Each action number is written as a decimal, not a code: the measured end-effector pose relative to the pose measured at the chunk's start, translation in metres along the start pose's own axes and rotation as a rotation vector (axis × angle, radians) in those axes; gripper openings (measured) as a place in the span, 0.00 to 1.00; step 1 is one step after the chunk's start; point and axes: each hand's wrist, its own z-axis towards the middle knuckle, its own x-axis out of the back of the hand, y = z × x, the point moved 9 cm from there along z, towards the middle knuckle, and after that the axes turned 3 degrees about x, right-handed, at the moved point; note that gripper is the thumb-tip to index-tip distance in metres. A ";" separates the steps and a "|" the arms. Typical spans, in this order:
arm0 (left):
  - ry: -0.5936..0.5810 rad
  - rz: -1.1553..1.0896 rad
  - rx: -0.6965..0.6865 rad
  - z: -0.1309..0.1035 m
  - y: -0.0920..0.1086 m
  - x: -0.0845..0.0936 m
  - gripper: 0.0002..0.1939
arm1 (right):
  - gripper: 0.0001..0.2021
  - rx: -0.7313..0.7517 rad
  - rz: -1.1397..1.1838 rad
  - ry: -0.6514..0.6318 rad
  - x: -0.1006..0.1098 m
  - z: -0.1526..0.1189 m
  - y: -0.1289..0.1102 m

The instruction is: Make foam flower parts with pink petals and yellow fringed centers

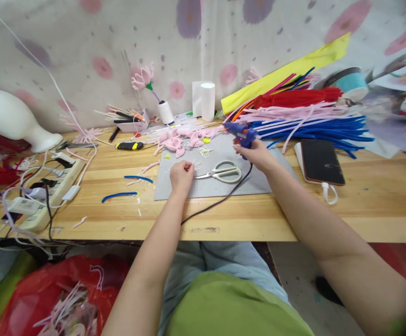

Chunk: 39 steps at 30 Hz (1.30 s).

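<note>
My right hand (258,155) is wrapped round the handle of a blue hot glue gun (242,132), its nozzle pointing left over the grey mat (259,179). A black cord runs from the gun toward the table's front edge. My left hand (182,176) is closed in a pinch at the mat's left side; what its fingertips hold, if anything, is too small to make out. Light-green-handled scissors (227,172) lie just right of that hand, blades toward it. Pink fuzzy petal shapes (175,142) and small yellow-tipped pieces (205,151) rest behind it on the mat.
Blue, pink and red pipe cleaners (315,128) are heaped at the back right, near a phone (322,161). A yellow-black utility knife (129,146) and two blue stems (119,196) lie left. A power strip (54,193) with tangled cables stands farther left; a pink flower (143,78) stands behind.
</note>
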 end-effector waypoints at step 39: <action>-0.037 -0.003 0.073 0.000 -0.004 -0.005 0.07 | 0.15 0.259 -0.435 -0.285 -0.066 -0.027 -0.019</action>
